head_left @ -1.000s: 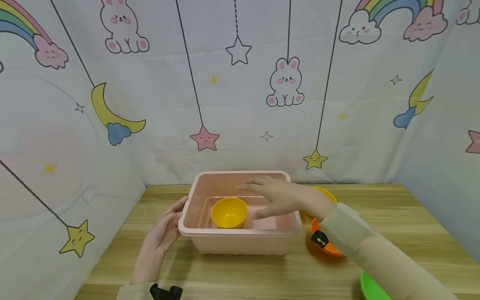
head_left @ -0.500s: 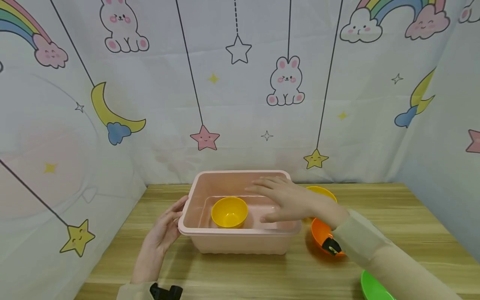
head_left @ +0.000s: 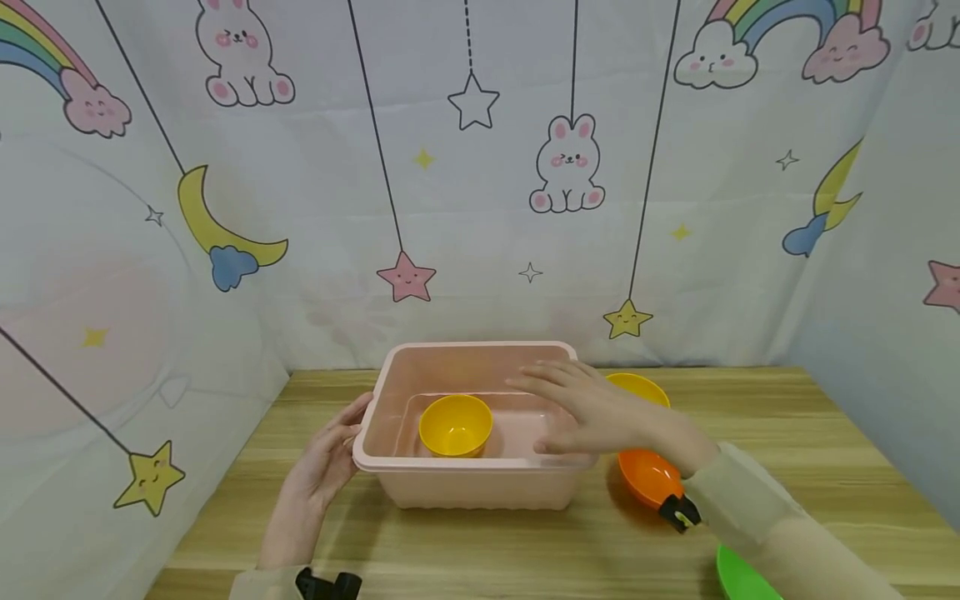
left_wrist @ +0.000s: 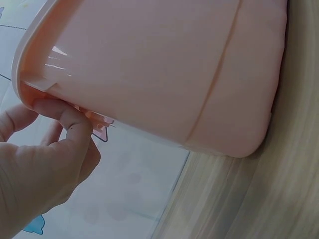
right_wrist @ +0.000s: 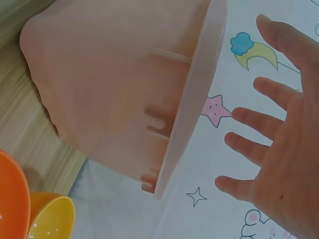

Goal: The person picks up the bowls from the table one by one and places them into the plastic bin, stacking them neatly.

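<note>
A pink plastic bin (head_left: 472,488) stands on the wooden table in the head view. Inside it, left of centre, sits a small yellow bowl (head_left: 456,425). My left hand (head_left: 326,457) is at the bin's left side; in the left wrist view its fingers (left_wrist: 75,124) curl against the underside of the rim and hold it. Over the bin's right side hovers my right hand (head_left: 600,410), fingers spread and holding nothing. The right wrist view shows that hand (right_wrist: 284,134) apart from the bin's rim (right_wrist: 192,104).
Right of the bin are an orange bowl (head_left: 647,477) and, behind it, another yellow bowl (head_left: 639,387), partly hidden by the right arm. A green dish (head_left: 742,575) lies at the front right, cut off by the frame. A patterned cloth (head_left: 480,217) hangs behind the table.
My right hand has drawn back to the right over the bin, uncovering more of the orange bowl. The left hand stays at the bin's rim; the yellow bowl inside has not moved.
</note>
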